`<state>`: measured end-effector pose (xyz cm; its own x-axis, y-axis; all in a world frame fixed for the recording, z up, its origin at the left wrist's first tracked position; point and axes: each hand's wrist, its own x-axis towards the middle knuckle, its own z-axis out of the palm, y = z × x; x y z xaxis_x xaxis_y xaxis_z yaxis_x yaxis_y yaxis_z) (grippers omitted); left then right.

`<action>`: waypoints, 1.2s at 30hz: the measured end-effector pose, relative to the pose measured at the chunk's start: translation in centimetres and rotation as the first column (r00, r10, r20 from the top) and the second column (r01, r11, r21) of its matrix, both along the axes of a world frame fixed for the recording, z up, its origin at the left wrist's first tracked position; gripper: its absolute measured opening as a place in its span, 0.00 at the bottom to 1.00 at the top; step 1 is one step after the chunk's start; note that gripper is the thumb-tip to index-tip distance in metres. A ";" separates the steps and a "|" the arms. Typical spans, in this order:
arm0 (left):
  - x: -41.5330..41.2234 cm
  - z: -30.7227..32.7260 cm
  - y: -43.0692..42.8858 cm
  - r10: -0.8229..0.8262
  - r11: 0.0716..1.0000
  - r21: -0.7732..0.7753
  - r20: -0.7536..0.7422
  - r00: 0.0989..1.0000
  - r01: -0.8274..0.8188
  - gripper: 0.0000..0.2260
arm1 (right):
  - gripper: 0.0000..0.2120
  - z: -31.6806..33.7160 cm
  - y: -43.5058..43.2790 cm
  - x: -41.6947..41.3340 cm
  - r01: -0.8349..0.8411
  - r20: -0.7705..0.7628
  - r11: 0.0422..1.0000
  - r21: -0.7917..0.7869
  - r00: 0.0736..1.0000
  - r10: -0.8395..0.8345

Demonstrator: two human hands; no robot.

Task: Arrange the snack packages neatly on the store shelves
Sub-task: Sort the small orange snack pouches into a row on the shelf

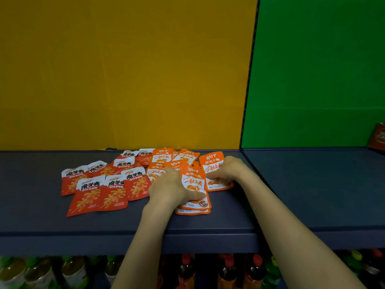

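On the dark blue shelf (208, 224) lie two kinds of snack packets. Several red-and-white packets (112, 192) spread in loose overlapping rows on the left. Several orange packets (162, 157) are heaped at the middle. My left hand (168, 186) holds a small stack of orange packets (193, 182) near the shelf's front, thumb on top of it and fingers at its left edge. My right hand (228, 167) rests palm down on a single orange packet (212, 160) just right of the stack, fingertips pressing on its middle.
A yellow back panel (125, 76) stands behind the packets and a green panel (316, 76) behind the neighbouring shelf bay on the right. A red box (379, 138) sits at the far right edge. Bottles with red and green caps (227, 268) fill the shelf below.
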<state>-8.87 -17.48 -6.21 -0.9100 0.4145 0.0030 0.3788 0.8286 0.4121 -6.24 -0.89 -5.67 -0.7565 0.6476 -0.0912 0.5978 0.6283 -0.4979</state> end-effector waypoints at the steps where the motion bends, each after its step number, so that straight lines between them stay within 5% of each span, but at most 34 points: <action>1: -0.1 0.2 -0.1 -0.007 1.000 0.017 0.029 1.000 0.006 0.46 | 0.33 0.1 0.0 0.0 -0.003 -0.010 1.000 -0.020 1.000 0.003; 7: -0.5 -0.1 -0.6 -0.047 0.985 0.172 0.121 0.992 0.025 0.27 | 0.23 0.2 0.7 0.1 -0.078 -0.069 0.977 -0.200 0.995 0.066; 15: -0.8 -0.9 -0.9 -0.004 0.822 0.569 0.051 0.999 -0.025 0.20 | 0.15 0.0 2.0 0.9 -0.115 -0.126 0.955 -0.272 0.989 0.083; 21: -3.3 -0.6 0.3 0.031 0.933 0.356 0.044 0.999 -0.044 0.23 | 0.16 -0.5 2.2 1.0 -0.126 -0.173 0.945 -0.301 0.982 0.076; 26: -3.8 -1.0 0.9 0.061 0.991 0.123 -0.052 0.997 -0.055 0.35 | 0.17 -0.7 2.2 1.0 -0.121 -0.184 0.949 -0.293 0.980 0.068; 30: -4.1 -1.2 1.4 0.048 0.988 0.152 -0.063 0.997 -0.038 0.37 | 0.17 -0.9 2.1 0.9 -0.118 -0.187 0.954 -0.277 0.980 0.067; 36: -4.2 0.2 2.0 0.037 0.966 0.249 0.146 0.989 -0.073 0.46 | 0.18 -0.9 1.8 1.0 -0.101 -0.188 0.958 -0.269 0.981 0.050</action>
<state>-13.02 -15.45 -6.05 -0.9302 0.3659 -0.0272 0.2595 0.7086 0.6562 -5.23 0.92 -6.56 -0.8225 0.5564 -0.1185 0.4405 0.4911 -0.7516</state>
